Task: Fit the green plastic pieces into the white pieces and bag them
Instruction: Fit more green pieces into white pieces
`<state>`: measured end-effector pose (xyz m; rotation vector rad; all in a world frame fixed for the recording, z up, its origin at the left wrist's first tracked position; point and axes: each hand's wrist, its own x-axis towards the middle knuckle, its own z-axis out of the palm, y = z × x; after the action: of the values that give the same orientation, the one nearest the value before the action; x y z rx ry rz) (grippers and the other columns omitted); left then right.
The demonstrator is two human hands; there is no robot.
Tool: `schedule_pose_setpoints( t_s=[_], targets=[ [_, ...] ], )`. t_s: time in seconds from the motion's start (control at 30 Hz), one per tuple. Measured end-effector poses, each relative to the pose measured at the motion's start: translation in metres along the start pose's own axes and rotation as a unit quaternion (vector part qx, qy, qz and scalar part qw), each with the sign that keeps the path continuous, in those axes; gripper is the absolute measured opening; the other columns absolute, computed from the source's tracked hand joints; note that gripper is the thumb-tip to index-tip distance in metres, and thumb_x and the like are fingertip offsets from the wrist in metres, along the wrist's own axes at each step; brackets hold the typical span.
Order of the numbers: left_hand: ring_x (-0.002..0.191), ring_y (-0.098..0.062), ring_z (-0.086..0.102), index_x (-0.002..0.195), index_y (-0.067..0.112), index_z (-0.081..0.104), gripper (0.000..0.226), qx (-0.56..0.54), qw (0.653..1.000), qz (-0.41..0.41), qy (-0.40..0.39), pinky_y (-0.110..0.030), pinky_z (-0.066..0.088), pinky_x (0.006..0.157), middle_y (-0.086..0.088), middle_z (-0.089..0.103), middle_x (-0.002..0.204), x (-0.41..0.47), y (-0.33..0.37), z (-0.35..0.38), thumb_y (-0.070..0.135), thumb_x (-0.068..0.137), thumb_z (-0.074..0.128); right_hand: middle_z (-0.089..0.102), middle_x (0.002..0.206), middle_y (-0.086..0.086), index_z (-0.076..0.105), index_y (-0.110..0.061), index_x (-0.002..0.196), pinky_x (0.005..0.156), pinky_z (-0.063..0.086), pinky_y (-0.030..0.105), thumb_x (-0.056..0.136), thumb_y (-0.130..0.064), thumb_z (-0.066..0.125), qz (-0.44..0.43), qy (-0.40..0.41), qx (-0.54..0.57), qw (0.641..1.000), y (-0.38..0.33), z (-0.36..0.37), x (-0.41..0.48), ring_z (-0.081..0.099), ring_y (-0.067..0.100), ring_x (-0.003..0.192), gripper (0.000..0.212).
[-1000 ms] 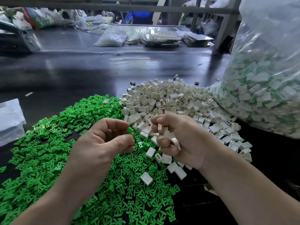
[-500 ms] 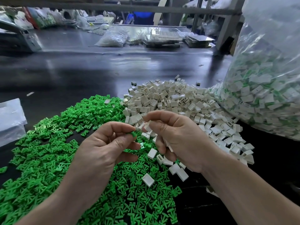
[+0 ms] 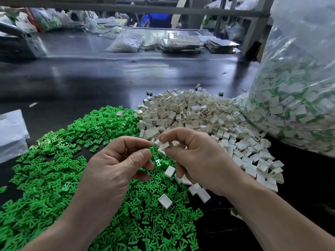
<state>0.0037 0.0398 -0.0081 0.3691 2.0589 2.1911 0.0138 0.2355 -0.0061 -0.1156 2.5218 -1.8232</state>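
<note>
My left hand (image 3: 116, 165) pinches a small green piece (image 3: 152, 150) between thumb and forefinger. Just right of it, my right hand (image 3: 195, 160) pinches a white piece (image 3: 165, 146) at its fingertips, slot side facing the green one; the two pieces are almost touching. A wide heap of green pieces (image 3: 54, 169) covers the dark table at left and under my hands. A mound of white pieces (image 3: 195, 113) lies behind my right hand. A large clear bag (image 3: 297, 98) of fitted white-and-green pieces stands at right.
A few loose white pieces (image 3: 165, 201) lie on the green heap below my hands. A folded clear plastic bag (image 3: 10, 134) sits at the left edge. Farther back on the table are a small bag of parts (image 3: 125, 42) and flat trays (image 3: 183, 42).
My right hand opened from a fist and brought one white piece to its fingertips. Both hands moved closer, so the green and white pieces nearly meet.
</note>
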Motion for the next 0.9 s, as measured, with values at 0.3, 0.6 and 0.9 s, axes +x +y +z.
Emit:
schedule_pose_setpoints(
  t_s=[0.3,0.6,0.9],
  targets=[
    [0.075,-0.026,0.071,0.089,0.023,0.075,0.018,0.004,1.000,0.005,0.008,-0.027,0.057,0.058,-0.012,0.072,0.083,0.0006,-0.0033,0.0013,0.024,0.072,0.072,0.062,0.053,-0.011,0.066,-0.035,0.105,0.039,0.037,0.018,0.099,-0.025,0.061,-0.011,0.003,-0.022,1.000,-0.0048,0.0044,-0.0049,0.049,0.003,0.036,0.013],
    [0.075,-0.026,0.071,0.089,0.023,0.075,0.014,0.015,1.000,0.019,0.008,-0.029,0.057,0.058,-0.011,0.072,0.082,-0.0003,-0.0027,0.0018,0.024,0.076,0.070,0.056,0.054,-0.015,0.072,-0.031,0.097,0.038,0.037,0.019,0.095,-0.017,0.067,0.003,-0.025,0.063,0.998,-0.0020,0.0025,-0.0017,0.047,0.006,0.040,0.015],
    [0.072,-0.025,0.070,0.089,0.022,0.074,0.020,0.026,0.999,0.033,0.014,-0.027,0.057,0.057,-0.012,0.072,0.079,-0.0036,0.0026,0.0037,0.031,0.072,0.069,0.050,0.059,-0.018,0.069,-0.020,0.106,0.044,0.036,0.024,0.104,-0.023,0.053,-0.061,-0.093,-0.064,0.992,-0.0098,0.0061,-0.0082,0.042,0.003,0.049,0.016]
  ],
)
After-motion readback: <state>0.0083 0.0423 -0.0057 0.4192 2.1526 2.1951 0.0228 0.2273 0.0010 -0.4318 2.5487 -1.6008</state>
